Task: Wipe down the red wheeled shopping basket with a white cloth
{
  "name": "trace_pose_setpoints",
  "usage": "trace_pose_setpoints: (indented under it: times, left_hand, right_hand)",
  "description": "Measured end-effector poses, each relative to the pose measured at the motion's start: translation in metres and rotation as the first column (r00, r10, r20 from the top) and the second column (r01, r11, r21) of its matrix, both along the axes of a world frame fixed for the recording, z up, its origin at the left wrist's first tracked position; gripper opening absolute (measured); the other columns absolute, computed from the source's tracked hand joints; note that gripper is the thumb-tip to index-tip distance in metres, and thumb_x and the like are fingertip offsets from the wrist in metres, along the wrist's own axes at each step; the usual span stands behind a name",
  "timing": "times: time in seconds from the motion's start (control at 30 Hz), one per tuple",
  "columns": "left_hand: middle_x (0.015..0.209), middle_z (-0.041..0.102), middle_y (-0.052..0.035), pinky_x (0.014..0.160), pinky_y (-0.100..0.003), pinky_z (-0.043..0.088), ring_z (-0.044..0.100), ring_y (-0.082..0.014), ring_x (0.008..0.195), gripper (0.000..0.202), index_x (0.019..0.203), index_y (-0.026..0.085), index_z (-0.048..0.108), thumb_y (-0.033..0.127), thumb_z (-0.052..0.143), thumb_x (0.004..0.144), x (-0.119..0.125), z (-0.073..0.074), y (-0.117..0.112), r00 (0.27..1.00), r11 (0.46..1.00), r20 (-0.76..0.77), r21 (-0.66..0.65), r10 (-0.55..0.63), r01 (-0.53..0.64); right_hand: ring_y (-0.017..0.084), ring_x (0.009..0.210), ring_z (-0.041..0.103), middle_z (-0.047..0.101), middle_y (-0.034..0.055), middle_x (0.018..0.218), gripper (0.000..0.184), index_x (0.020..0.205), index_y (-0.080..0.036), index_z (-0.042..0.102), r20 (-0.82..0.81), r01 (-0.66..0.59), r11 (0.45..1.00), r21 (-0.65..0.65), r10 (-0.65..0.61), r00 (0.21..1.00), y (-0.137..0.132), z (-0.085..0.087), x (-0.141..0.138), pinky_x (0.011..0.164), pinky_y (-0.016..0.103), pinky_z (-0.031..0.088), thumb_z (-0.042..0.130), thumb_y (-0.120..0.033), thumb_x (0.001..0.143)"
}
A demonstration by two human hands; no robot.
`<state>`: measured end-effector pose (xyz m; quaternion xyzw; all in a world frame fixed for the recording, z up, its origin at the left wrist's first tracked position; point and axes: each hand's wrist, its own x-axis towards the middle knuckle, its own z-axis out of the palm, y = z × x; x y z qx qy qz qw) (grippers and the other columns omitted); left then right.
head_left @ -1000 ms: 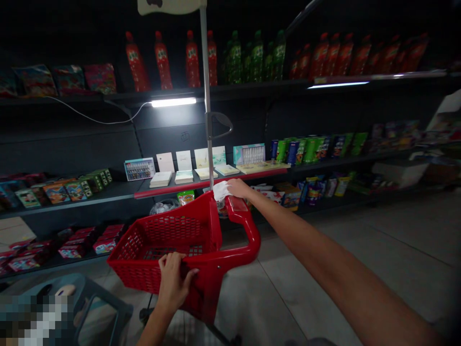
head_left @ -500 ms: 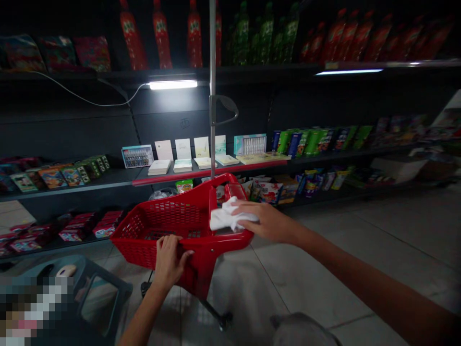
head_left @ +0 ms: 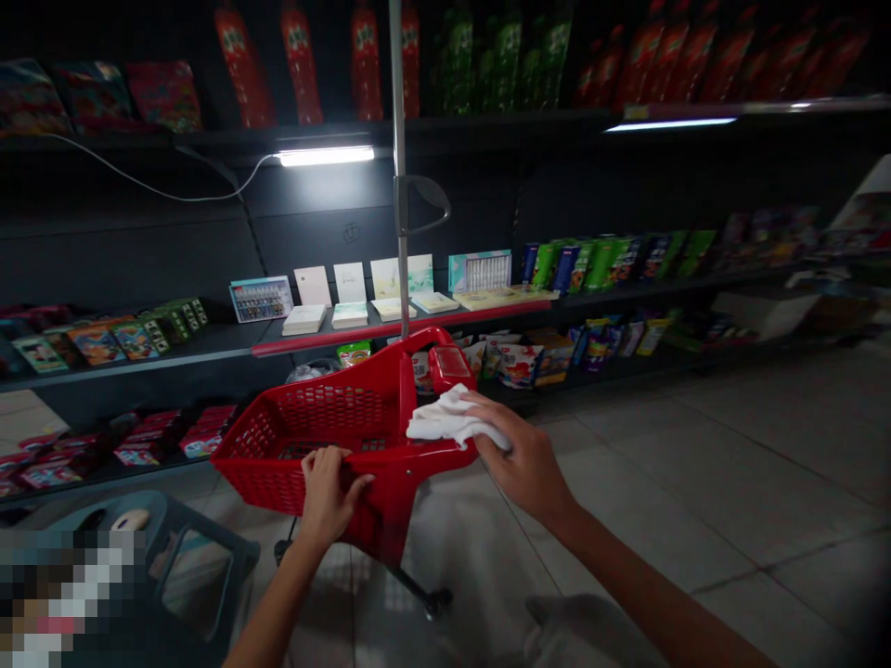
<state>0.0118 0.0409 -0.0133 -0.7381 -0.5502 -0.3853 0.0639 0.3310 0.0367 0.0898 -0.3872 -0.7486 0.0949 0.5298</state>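
A red plastic shopping cart (head_left: pixel 381 510) with a perforated basket stands in front of the shelves. My left hand (head_left: pixel 327 496) is closed over the near rim of its basket, fingers hooked inside and thumb on the outer wall. In my right hand (head_left: pixel 527 462) is a white cloth (head_left: pixel 444 419), bunched under the fingers and lying against the cart's handle end. The cloth covers part of the handle frame. Just beyond it sits the red box-like part (head_left: pixel 451 365) of the handle.
A blue-grey plastic stool (head_left: pixel 160 520) stands at the lower left. Behind the cart, a shelf edge (head_left: pixel 418 323) carries booklets and boxed sets. A metal pole (head_left: pixel 399 111) rises behind the cart. Snack bags (head_left: pixel 519 365) lie on the low shelf, bottles (head_left: pixel 367 65) on the high one.
My right hand has shifted slightly right and its wrist has swung lower, with the cloth moving along the handle end. My left hand stays on the rim.
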Motion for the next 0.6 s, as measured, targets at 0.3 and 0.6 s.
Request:
trace_pose_setpoints:
  times: [0.3,0.6]
  left_hand:
    - [0.097,0.063,-0.0033,0.096,-0.045,0.035,0.057,-0.0236,0.094,0.033,0.107,0.023,0.051,0.042,0.069,0.086,-0.006,0.004,-0.003,0.999,0.999,-0.008,0.005,-0.051,0.051]
    - [0.098,0.063,-0.0032,0.096,-0.045,0.035,0.058,-0.0243,0.096,0.030,0.106,0.024,0.052,0.041,0.067,0.087,0.004,0.002,0.001,0.999,0.999,0.013,0.020,-0.044,0.044]
  right_hand:
    - [0.025,0.112,0.068,0.074,0.0072,0.120,0.031,0.111,-0.021,0.074,-0.254,-0.001,0.990,-0.144,-0.036,0.967,0.032,-0.005,0.011,0.103,0.039,0.050,0.068,-0.033,0.083]
    - [0.015,0.094,0.067,0.071,0.0042,0.114,0.051,0.120,-0.021,0.063,-0.964,-0.129,0.975,-0.179,-0.148,0.222,0.067,-0.055,-0.046,0.086,0.029,0.053,0.072,-0.050,0.079]
